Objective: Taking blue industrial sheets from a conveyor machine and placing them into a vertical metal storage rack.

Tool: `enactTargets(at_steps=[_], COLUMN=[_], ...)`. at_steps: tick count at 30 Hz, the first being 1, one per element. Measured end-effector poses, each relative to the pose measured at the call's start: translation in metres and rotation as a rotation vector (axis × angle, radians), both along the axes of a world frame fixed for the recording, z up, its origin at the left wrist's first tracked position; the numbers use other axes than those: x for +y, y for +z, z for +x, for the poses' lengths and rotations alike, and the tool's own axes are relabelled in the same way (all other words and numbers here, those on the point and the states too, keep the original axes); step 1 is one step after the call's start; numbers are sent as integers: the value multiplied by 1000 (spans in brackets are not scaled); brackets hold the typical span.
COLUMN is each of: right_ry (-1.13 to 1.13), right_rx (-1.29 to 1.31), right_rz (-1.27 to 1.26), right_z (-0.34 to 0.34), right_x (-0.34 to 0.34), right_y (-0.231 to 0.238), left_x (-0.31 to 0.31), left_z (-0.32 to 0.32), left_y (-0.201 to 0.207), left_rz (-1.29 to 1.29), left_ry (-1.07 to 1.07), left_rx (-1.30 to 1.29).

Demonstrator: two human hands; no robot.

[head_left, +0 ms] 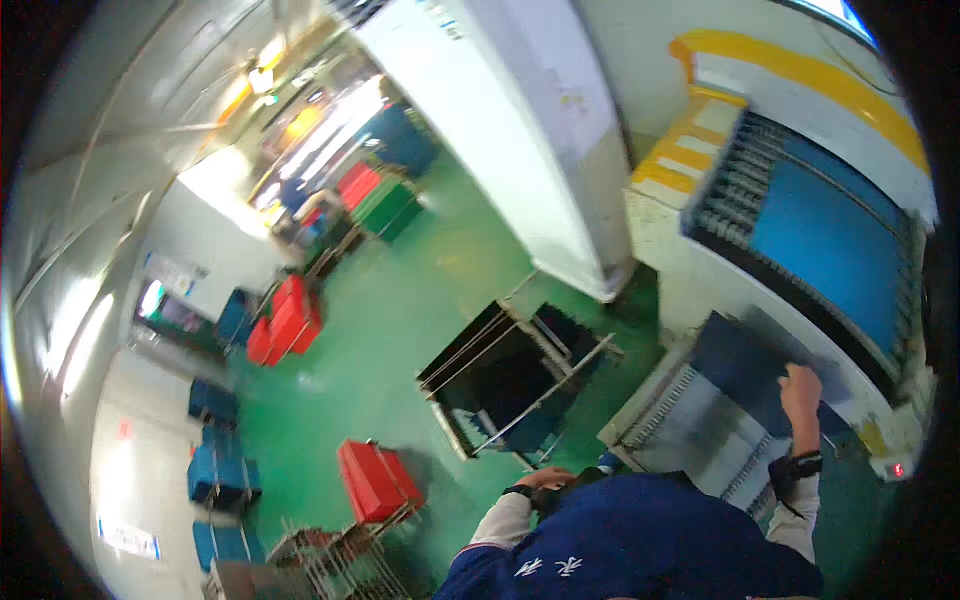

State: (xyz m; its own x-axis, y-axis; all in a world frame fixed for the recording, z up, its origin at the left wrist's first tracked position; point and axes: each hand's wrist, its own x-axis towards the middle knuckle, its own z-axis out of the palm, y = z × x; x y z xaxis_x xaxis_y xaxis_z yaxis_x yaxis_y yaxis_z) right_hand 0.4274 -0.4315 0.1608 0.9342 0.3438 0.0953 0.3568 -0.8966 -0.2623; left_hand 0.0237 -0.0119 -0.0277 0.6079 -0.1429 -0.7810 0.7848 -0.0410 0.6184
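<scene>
My right hand (800,398) is closed at the edge of a thin dark blue panel (740,362), which is smeared by motion. This panel lies over a slotted rack (690,432) with toothed edges, just below the machine. My left hand (548,480) is close to my body, beside a dark shape I cannot make out; its fingers are mostly hidden. Both wrists carry dark bands. On the machine's roller conveyor (740,190), to the right, rests a bright blue sheet (830,255).
A metal-framed cart (500,375) with dark panels stands ahead of my left hand. A white pillar (510,130) rises beyond it. Red bins (378,482) and blue bins (222,475) line the left side of the green floor. Farther off, a person (310,210) appears blurred near a green bin (387,208).
</scene>
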Motion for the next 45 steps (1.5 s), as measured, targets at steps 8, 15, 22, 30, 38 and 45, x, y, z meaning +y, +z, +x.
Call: enactTargets(at_steps=[8,15,22,30,38,45], right_ry=[-57,-374,-718,-794,-817,-907], right_rx=[-76,190,505,532,868,800], right_rz=[68,926,1961,2316,2088,1937], right_z=[-21,-42,-95,-132,-151,-175], right_x=[18,-39,-29,8,60,73], right_y=[102,76,32,-14,-5,3], left_x=[42,51,64,25,-13,-50], left_z=[16,76,130,197,247,256], left_y=[-52,-40,2,94,154,173], left_rz=[-41,-62,-202,-281,-500,-761], left_ry=[4,-132,-401,-230,-365,-298], left_rx=[54,166,-51,-68,-443,-466])
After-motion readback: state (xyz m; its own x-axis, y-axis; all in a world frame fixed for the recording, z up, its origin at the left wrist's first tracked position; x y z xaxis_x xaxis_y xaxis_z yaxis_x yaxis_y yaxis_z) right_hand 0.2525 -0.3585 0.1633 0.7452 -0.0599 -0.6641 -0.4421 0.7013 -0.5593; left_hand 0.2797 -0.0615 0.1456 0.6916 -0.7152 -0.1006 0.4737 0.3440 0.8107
